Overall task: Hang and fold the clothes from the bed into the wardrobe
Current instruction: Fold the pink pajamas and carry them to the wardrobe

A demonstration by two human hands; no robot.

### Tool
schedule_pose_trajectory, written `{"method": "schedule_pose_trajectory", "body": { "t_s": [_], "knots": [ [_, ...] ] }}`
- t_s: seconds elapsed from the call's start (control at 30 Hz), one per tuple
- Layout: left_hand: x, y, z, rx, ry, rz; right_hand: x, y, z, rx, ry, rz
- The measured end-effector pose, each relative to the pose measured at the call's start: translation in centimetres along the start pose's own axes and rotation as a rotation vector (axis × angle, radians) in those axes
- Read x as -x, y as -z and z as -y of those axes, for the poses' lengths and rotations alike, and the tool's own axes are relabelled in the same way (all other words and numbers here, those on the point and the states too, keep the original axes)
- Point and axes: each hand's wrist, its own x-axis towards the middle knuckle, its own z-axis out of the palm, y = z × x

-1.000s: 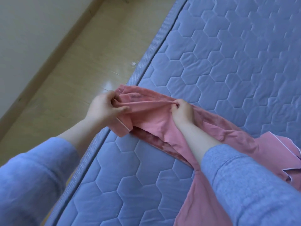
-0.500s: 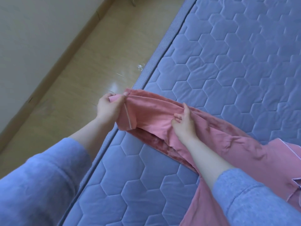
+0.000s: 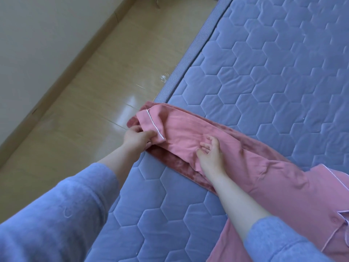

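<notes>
On the bed (image 3: 264, 72), left hand (image 3: 137, 138) pinches pink sleeve (image 3: 181, 129); right hand (image 3: 210, 154) relaxed.

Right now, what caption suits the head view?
Left hand pinches the pink sleeve cuff at the mattress edge; right hand open over it.

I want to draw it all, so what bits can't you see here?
Head view:
- Pink pyjama top: body cut off by right and bottom edges.
- Left hand: fingers hidden under the cuff it grips.
- Shiny scrap on floor: too small to identify.
- Wardrobe: outside the frame.
</notes>
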Motion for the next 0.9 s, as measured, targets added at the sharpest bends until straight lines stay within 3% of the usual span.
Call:
{"method": "schedule_pose_trajectory", "body": {
  "t_s": [0.2, 0.4, 0.57, 0.7, 0.9],
  "knots": [
    [0.2, 0.5, -4.9, -0.070, -0.426, -0.323, -0.9, 0.0, 1.7, -0.005, -0.095, 0.081],
    [3.3, 0.6, -7.4, -0.317, -0.730, -0.237, -1.5, 1.5, 9.3, -0.340, -0.290, 0.263],
    [6.4, -0.3, -5.7, -0.408, -0.880, -0.145, -0.7, 1.4, 16.2, -0.387, -0.214, 0.413],
    [8.2, -1.0, -3.9, -0.422, -0.928, -0.105, 0.2, 0.8, 18.1, -0.325, -0.168, 0.406],
    [9.8, -1.9, -1.9, -0.483, -0.946, -0.068, 1.2, 1.4, 16.4, 0.051, -0.026, 0.193]
  ]
}}
